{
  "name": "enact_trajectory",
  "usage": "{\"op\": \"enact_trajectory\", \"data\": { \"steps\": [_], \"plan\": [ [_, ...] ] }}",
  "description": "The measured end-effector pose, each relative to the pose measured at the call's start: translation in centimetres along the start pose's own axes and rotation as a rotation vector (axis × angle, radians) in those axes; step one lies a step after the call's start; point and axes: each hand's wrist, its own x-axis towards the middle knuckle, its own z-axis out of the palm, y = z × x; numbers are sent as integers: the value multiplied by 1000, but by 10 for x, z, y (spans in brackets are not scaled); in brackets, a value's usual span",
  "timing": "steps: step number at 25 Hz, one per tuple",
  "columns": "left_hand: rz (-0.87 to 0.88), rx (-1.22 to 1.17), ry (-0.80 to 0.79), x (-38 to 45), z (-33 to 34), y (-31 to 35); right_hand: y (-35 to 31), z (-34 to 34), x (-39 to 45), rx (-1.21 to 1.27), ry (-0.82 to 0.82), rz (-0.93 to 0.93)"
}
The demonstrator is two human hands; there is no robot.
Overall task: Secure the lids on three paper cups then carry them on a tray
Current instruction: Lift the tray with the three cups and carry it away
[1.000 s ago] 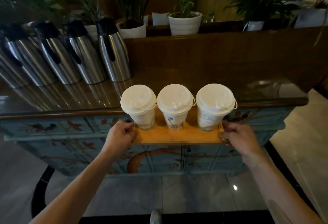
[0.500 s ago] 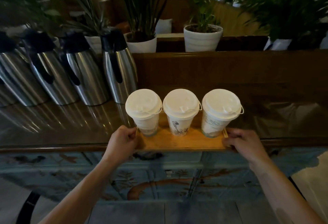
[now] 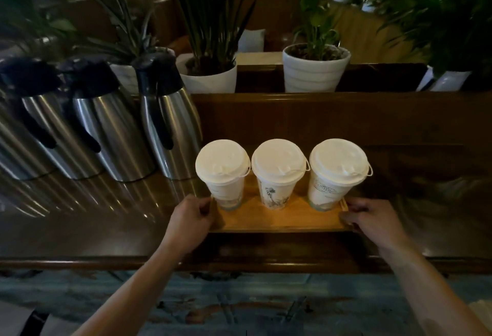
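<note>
Three paper cups stand upright in a row on a small wooden tray (image 3: 277, 220), each with a white lid on top: the left cup (image 3: 223, 168), the middle cup (image 3: 278, 169), the right cup (image 3: 338, 166). My left hand (image 3: 190, 222) grips the tray's left edge and my right hand (image 3: 372, 220) grips its right edge. The tray is over the dark wooden counter top (image 3: 106, 229); whether it rests on it or hovers just above, I cannot tell.
Several steel thermos jugs (image 3: 170, 128) with black tops stand at the left of the counter, the nearest close to the left cup. A raised wooden ledge (image 3: 319, 117) behind carries potted plants (image 3: 315, 69). The counter's front edge is below my wrists.
The tray with the three cups has moved forward from in front of the cabinet to over the counter top. Both hands kept their hold on its edges.
</note>
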Motion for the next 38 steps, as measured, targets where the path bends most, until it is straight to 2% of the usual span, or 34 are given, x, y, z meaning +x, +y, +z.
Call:
{"op": "enact_trajectory", "data": {
  "steps": [11,21,31,38],
  "plan": [
    [-107,74,18,56,49,30,1,-36,77,-121,-57,-24],
    [-198,138,-15,92,67,53,-10,-52,120,-183,-134,-48],
    [-255,150,-131,125,71,44,-18,-48,138,-288,-113,-69],
    [-228,155,-104,143,69,32,-20,-35,142,-337,-110,-64]
  ]
}}
